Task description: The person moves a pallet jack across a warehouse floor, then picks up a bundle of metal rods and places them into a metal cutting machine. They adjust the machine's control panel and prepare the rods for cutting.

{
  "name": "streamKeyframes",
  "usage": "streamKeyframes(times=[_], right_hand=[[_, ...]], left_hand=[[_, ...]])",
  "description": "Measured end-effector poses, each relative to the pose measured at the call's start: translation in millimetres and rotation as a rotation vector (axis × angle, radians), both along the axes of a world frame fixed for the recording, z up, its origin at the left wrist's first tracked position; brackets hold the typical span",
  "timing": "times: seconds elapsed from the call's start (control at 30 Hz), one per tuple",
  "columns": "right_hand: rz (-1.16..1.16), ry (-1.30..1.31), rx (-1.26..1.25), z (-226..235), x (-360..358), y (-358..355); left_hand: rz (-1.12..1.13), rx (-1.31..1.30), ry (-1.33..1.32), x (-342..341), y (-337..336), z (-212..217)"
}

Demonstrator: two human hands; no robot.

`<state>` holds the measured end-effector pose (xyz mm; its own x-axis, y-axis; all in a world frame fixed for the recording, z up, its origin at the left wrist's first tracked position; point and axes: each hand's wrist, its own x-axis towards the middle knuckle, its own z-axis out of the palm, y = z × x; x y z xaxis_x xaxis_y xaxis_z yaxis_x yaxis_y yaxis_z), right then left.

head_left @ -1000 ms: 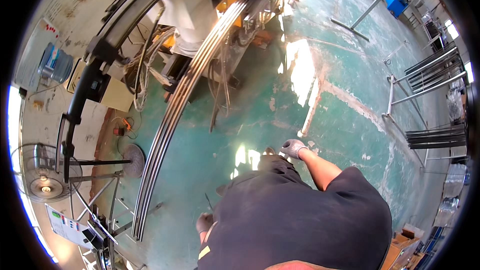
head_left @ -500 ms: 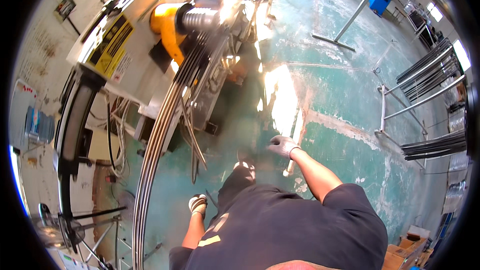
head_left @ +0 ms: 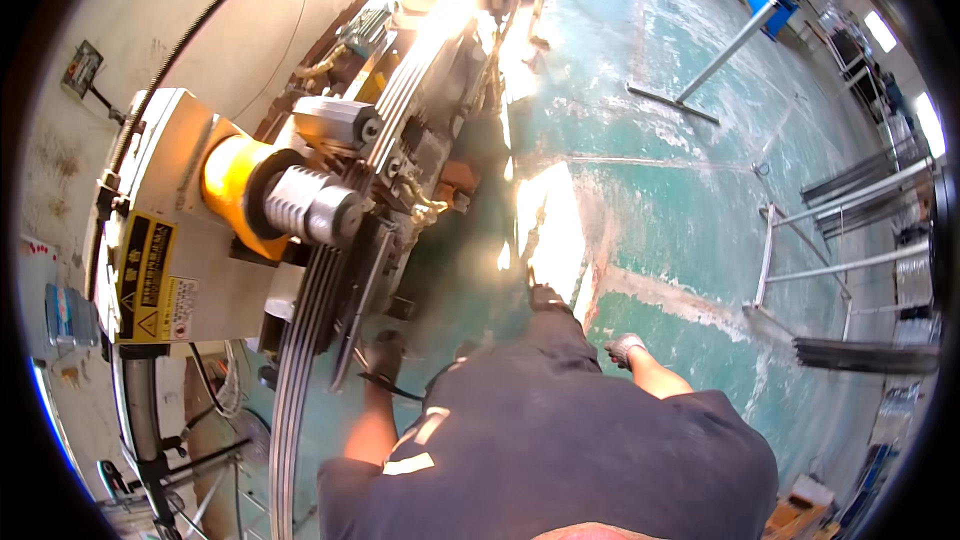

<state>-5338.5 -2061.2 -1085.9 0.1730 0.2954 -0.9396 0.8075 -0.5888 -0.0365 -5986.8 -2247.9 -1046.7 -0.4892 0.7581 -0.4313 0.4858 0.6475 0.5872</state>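
Observation:
My left hand [head_left: 385, 352], in a dark-looking glove, is low beside the machine, next to the lower ends of the metal rods. Shadow and blur hide its fingers. A thin dark strip [head_left: 402, 392] crosses near its wrist; whether the hand grips it I cannot tell. My right hand [head_left: 624, 346], in a pale glove, hangs out over the green floor, its fingers loosely apart and nothing seen in them. Several long parallel metal rods [head_left: 290, 410] run down along the machine's left front, past a ribbed metal roller [head_left: 315, 205] on a yellow arm [head_left: 238, 185].
The machine's white housing [head_left: 200, 280] bears a yellow-and-black warning label [head_left: 147, 275]. A metal frame stand [head_left: 690, 105] is ahead. Racks [head_left: 800, 265] with bundled dark rods [head_left: 865, 353] stand at the right. Cardboard boxes [head_left: 795, 515] lie at the lower right.
I have moved forward along the machine, so its roller and housing appear lower and nearer. My left hand has moved forward toward the rods; my right hand has dropped back and to the right.

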Motion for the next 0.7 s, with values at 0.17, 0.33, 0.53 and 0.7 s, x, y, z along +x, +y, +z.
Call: streamKeyframes(times=[0.17,0.33,0.53,0.7], right_hand=[[0.913,0.101,0.396,-69,21,99],[0.33,0.27,0.631,38,-71,282],[0.27,0.316,0.617,120,-132,364],[0.604,0.283,0.497,96,-144,352]], left_hand=[[0.859,0.097,-0.564,62,8,25],[1.132,0.095,-0.759,180,-10,4],[1.138,0.197,-0.577,211,-5,-4],[1.228,0.347,-0.509,201,-17,-11]])
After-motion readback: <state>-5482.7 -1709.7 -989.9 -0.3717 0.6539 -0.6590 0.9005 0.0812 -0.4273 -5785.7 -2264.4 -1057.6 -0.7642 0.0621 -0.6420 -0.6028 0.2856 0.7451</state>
